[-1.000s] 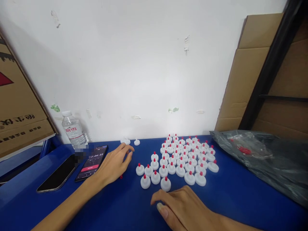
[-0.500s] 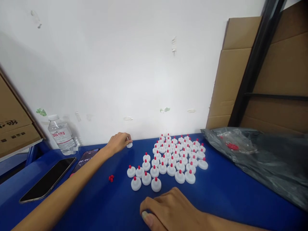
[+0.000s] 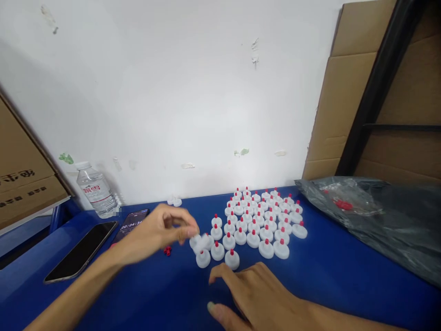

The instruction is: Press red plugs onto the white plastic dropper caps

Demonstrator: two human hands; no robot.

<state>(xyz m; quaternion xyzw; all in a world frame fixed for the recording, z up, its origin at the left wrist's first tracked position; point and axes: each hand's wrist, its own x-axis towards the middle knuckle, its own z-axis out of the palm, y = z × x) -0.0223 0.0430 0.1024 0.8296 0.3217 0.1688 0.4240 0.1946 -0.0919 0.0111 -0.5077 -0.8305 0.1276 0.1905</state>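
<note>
My left hand (image 3: 168, 230) pinches a white cap (image 3: 202, 242), blurred by motion, between thumb and fingers. It hangs over the left end of a group of white caps with red tips (image 3: 253, 238), hiding part of that end. My right hand (image 3: 248, 294) hovers or rests at the front of the table, thumb and index finger apart, nothing between them; it is just in front of the nearest caps. Small red tips (image 3: 167, 251) lie beneath my left wrist. Behind that hand, a few white pieces without visible red tips (image 3: 174, 201) sit against the wall.
On the blue table (image 3: 144, 294), a dark phone (image 3: 81, 252) and a second phone showing a timer (image 3: 134, 219) lie left. A water bottle (image 3: 97, 191) stands behind them. At right are a dark plastic bag (image 3: 399, 230) and a clear bag with red pieces (image 3: 344, 204).
My left hand has come from the wall toward me and rightward, carrying a white cap. My right thumb and index finger have spread apart. The view has shifted slightly.
</note>
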